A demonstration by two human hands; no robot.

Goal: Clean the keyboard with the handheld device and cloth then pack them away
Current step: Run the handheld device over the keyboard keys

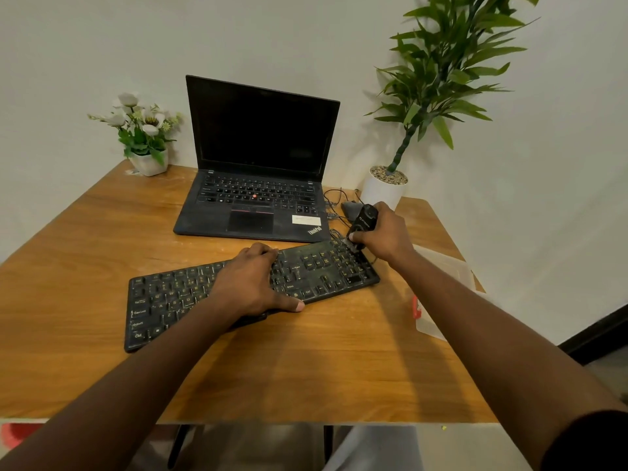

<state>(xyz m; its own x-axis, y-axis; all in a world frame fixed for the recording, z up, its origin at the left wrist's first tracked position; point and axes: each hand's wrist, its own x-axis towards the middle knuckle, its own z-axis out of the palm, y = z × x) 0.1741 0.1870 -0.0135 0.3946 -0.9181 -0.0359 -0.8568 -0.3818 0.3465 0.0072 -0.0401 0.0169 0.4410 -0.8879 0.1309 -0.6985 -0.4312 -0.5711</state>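
left hand (253,283) presses flat on the keyboard (163,300), fingers straight; right hand (385,236) grips the device (365,219) over the keyboard's right end.

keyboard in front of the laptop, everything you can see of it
The keyboard is black and full-size, with grimy-looking keys and faded yellowish legends. It lies flat and askew on the wooden table, before the laptop. The left hand presses on its middle; the handheld device, held by the right hand, touches its far right corner.
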